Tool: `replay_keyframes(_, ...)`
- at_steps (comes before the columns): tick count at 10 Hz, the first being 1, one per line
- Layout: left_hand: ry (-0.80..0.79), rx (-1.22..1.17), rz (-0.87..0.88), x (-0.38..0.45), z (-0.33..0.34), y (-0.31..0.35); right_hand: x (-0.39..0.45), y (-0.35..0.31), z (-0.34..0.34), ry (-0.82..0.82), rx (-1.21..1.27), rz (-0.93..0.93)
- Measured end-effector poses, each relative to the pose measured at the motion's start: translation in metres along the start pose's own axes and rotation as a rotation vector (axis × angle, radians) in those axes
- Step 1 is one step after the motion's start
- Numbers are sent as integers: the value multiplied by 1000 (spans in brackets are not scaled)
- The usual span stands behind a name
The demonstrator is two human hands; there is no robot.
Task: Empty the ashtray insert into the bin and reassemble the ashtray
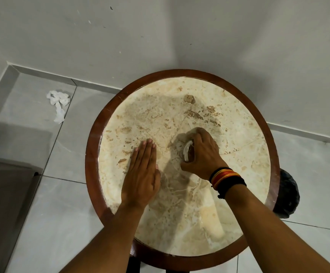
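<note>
A small round metal ashtray (187, 151) stands near the middle of a round marble table (239, 174). My right hand (201, 152) covers it from above, fingers curled around its rim, so only its left edge shows. My left hand (142, 174) lies flat on the marble, palm down with fingers together, a short way to the left of the ashtray. A bin lined with a black bag (287, 194) peeks out on the floor behind the table's right edge.
The table has a brown wooden rim (93, 150) and stands close to a white wall. A crumpled white tissue (58, 103) lies on the grey tiled floor at the left. A dark mat (4, 203) fills the lower left corner.
</note>
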State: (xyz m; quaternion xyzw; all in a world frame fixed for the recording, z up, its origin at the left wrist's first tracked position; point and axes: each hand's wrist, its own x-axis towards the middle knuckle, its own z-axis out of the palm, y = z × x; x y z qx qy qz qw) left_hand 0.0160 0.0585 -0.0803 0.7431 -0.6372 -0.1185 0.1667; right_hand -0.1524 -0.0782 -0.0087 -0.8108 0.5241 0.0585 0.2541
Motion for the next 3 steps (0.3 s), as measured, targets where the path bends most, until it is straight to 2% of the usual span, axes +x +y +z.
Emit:
replay_keyframes(1,-7,-25,1,0,2,-1,-1,4,-4,3,14,6)
replay_keyframes(3,-5,2,34,3,-7,3,-12,9,-13,418,12,-20)
